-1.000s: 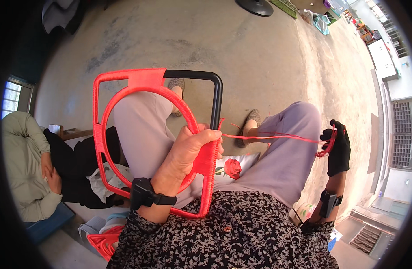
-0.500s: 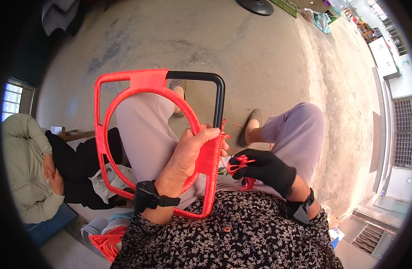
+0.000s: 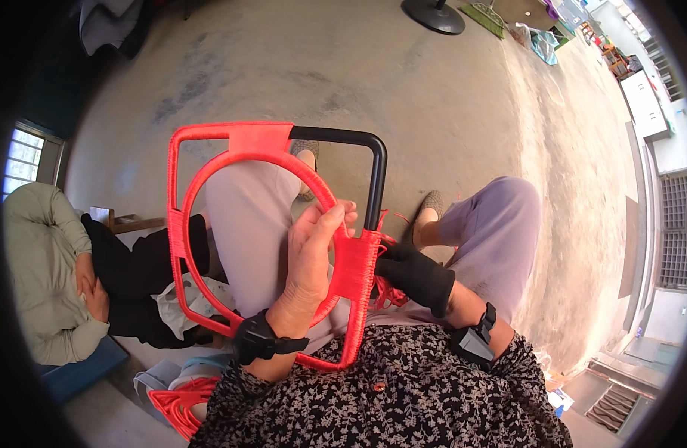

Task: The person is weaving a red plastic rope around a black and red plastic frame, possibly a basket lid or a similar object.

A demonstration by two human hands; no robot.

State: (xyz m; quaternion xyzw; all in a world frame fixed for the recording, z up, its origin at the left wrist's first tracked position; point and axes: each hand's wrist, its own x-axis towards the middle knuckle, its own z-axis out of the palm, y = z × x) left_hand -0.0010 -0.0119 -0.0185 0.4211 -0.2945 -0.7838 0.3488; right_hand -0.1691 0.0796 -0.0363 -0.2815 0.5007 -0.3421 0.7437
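A squarish frame with an inner ring (image 3: 196, 179), mostly wrapped in red cord, stands tilted over my lap. Its upper right corner is bare black tube (image 3: 378, 160). My bare left hand (image 3: 311, 243) grips the ring's right side, thumb on top. At the frame's right side is my right hand (image 3: 414, 272) in a black glove, its fingertips partly hidden behind the red wrapping. A bunch of loose red cord (image 3: 388, 293) hangs at that hand, with the fingers closed around part of it. Short red ends stick out where the wrapping meets the black tube.
At the left sits another person (image 3: 48, 261), hands folded on the lap. More red cord (image 3: 180, 403) lies by my left side. Across the concrete floor (image 3: 433, 97) are a round black base (image 3: 437, 16), a green broom (image 3: 484, 19) and bags (image 3: 541, 45).
My right hand has moved left and up to the frame's edge, its fingers passing behind it. My left hand has shifted to the ring, with its thumb off the wide wrapped band.
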